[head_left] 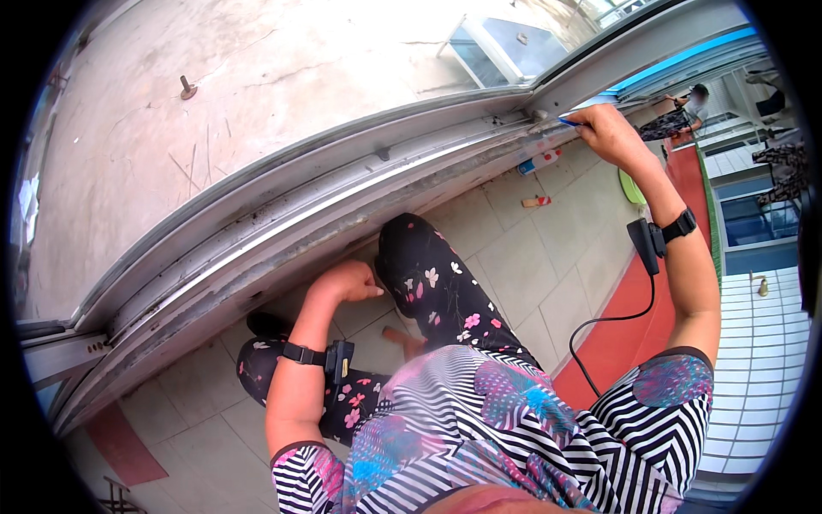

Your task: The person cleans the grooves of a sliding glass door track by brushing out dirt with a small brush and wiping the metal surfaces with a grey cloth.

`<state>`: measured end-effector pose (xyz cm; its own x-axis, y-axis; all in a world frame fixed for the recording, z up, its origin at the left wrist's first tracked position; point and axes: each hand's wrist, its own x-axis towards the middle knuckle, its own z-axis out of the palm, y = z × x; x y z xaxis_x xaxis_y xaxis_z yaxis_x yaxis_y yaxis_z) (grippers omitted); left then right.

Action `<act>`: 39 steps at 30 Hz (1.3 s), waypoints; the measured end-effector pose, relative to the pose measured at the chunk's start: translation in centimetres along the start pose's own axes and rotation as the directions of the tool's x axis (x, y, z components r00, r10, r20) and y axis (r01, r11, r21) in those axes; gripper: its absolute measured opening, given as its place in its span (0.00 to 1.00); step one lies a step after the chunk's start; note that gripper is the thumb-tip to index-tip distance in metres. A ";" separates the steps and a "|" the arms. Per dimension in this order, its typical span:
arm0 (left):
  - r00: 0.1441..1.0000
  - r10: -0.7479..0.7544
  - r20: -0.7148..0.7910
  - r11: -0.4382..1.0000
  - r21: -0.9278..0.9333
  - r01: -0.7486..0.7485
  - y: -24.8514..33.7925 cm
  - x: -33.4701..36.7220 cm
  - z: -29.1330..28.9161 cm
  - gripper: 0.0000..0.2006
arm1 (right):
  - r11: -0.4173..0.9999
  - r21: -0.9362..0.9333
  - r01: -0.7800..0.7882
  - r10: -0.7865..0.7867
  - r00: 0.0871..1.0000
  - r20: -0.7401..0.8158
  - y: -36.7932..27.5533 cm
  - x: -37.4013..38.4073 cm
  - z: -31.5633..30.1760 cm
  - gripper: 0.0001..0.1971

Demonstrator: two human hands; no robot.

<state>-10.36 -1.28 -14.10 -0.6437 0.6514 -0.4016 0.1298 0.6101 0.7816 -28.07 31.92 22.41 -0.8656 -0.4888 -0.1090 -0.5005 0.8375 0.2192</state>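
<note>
A slim blue tool (pixel 566 122) is held at the far right end of a window track (pixel 342 193), where the rails run up to a metal window frame (pixel 638 64). It is clamped in the grip of the right hand (pixel 610 135), pinched near its end by the fingers; much of it is hidden by them. The arm is stretched well out to the side, presumably because that corner could not be reached from a squat with the elbow tucked in.

The left hand (pixel 344 281) is held low on the near side of the sill, close to a knee in flowered trousers (pixel 428 270). Its grip is curled inward, and whether anything is enclosed cannot be told; the pose may be meant for balance.

On the tiled floor (pixel 518 257), a blue-and-white bottle (pixel 538 162) with a red part and a small tan-and-orange object (pixel 537 201) are placed below the sill, likely to be kept within reach of the right arm. A green container (pixel 631 186) is partly covered by that forearm. Devices are strapped to both forearms, apparently placed there so that the fingers are left free. Farther off, another person (pixel 685 111) is seen.
</note>
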 end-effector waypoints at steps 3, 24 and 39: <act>1.000 -0.020 0.000 1.000 0.007 0.020 -0.3 0.1 0.4 0.19 | 0.983 -0.182 -0.003 0.010 0.999 0.041 -1.8 0.9 -0.9 0.11; 0.999 -0.044 0.025 0.999 0.019 0.043 -0.5 0.1 0.3 0.20 | 0.986 -0.147 -0.078 0.146 0.833 0.534 -8.1 8.6 -2.8 0.13; 0.997 -0.054 0.047 0.997 0.049 0.052 0.3 0.1 0.0 0.20 | 0.932 0.344 -0.112 0.126 0.992 -0.016 -3.0 3.1 0.8 0.14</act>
<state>-10.38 -1.07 -13.93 -0.6133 0.6382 -0.4653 0.1331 0.6643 0.7356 -29.24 28.11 20.65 -0.9212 -0.3837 -0.0646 -0.3749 0.9197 -0.1164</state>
